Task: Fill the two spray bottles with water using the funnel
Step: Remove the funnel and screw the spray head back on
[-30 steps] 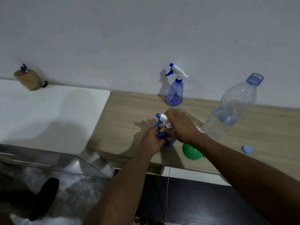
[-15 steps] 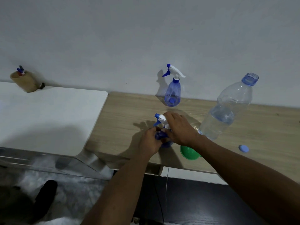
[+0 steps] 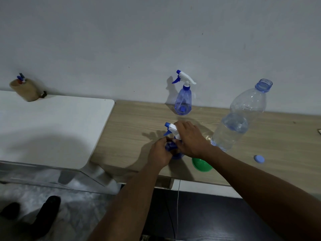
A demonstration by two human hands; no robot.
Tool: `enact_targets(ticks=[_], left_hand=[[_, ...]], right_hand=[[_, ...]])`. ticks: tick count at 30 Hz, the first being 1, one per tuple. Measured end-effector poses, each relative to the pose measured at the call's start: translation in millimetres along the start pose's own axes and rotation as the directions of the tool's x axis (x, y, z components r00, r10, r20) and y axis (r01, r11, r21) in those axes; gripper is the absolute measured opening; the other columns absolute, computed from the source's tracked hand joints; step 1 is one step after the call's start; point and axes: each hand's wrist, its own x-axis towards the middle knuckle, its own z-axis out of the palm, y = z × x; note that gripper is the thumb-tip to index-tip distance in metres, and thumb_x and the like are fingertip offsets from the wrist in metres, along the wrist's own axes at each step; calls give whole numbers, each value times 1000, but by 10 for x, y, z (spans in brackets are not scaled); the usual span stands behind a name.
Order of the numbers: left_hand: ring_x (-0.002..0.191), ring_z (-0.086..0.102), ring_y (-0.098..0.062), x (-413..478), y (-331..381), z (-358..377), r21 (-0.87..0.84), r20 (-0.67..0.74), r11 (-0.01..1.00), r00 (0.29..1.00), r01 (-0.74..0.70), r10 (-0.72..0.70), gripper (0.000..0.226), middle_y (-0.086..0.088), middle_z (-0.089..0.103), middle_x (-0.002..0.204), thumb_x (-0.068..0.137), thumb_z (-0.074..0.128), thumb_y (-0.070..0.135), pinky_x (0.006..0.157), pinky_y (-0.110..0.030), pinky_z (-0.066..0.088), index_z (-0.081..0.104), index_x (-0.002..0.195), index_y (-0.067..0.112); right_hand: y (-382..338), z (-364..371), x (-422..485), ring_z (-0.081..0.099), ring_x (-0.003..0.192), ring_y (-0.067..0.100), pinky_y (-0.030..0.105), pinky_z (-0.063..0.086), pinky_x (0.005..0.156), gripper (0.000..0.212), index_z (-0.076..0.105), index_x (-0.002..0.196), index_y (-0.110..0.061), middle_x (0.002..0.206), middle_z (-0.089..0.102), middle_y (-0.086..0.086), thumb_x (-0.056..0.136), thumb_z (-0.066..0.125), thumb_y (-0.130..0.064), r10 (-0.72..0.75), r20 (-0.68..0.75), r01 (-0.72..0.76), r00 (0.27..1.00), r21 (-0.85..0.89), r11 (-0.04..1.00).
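Hardly anything has shifted: left hand (image 3: 160,151) grips the near spray bottle (image 3: 171,128) low down, right hand (image 3: 190,139) curls round its trigger head, screwing or unscrewing, I can't tell. Funnel (image 3: 202,164) lies unused beside the right wrist; second spray bottle (image 3: 183,100) stands beyond both hands, head on, seemingly barely filled.

A white table (image 3: 52,127) fills nine o'clock, just beside a wood table (image 3: 132,119) at three. At the white table's far corner, ten o'clock, a tan cup (image 3: 26,92) holding pens (image 3: 20,78) stands by the grey wall (image 3: 121,40). A thin cord (image 3: 177,206) hangs at six, below the wood table's edge.
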Motion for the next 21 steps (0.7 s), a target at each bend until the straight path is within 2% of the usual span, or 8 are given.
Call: enact_targets(ticks=[5, 9, 11, 14, 16, 19, 21], left_hand=[[100, 69, -20, -16, 74, -54, -5, 30, 1000, 1000, -5, 5, 39, 5, 71, 112, 80, 77, 10, 94, -46, 57, 65, 112, 29], [104, 69, -18, -38, 156, -161, -79, 137, 997, 991, 20, -9, 42, 7, 73, 109, 73, 89, 17, 98, -43, 56, 69, 105, 35], [110, 68, -16, -43, 201, -194, -74, 192, 997, 981, 30, -15, 47, 5, 74, 114, 72, 90, 20, 102, -44, 54, 73, 115, 28], [105, 68, -17, -110, 359, -272, -61, 353, 990, 930, 127, -97, 44, 0, 74, 109, 79, 86, 19, 96, -39, 57, 72, 121, 17], [102, 71, -22, -180, 470, -317, -61, 493, 964, 848, 259, -196, 38, -6, 76, 109, 82, 84, 23, 88, -36, 59, 73, 118, 19], [111, 69, -29, -255, 525, -314, -47, 655, 909, 700, 415, -286, 35, -9, 74, 120, 81, 85, 24, 97, -40, 58, 76, 115, 20], [119, 65, -32, -281, 522, -282, 10, 699, 898, 639, 440, -321, 39, -11, 71, 124, 80, 87, 26, 102, -42, 56, 76, 116, 17]], right_hand=[[-48, -16, -4, 52, 85, 23, 39, 46, 76, 36, 47, 111, -15, 104, 54, 5, 86, 69, -30, 102, 28, -105, 994, 119, 987], [-41, 41, -87, 53, 83, 18, 30, 42, 69, 35, 53, 112, -14, 102, 58, 4, 86, 72, -28, 231, -71, -201, 970, 295, 934], [-22, 52, -131, 56, 80, 16, 27, 42, 67, 36, 59, 110, -14, 96, 61, 1, 83, 77, -29, 367, -131, -283, 921, 424, 860], [2, 37, -204, 61, 76, 13, 23, 46, 63, 31, 63, 103, -16, 87, 65, -3, 81, 79, -32, 566, -113, -377, 816, 639, 671], [-10, 42, -265, 65, 75, 15, 26, 49, 65, 23, 65, 100, -18, 85, 68, -1, 83, 78, -27, 647, -37, -395, 762, 765, 509], [-90, 90, -338, 61, 67, 17, 31, 49, 64, 18, 69, 107, -19, 77, 69, 5, 89, 66, -17, 704, 154, -388, 693, 903, 184], [-132, 125, -355, 57, 70, 19, 35, 47, 70, 21, 70, 108, -10, 76, 65, 12, 92, 60, -19, 718, 274, -423, 640, 905, 32]])
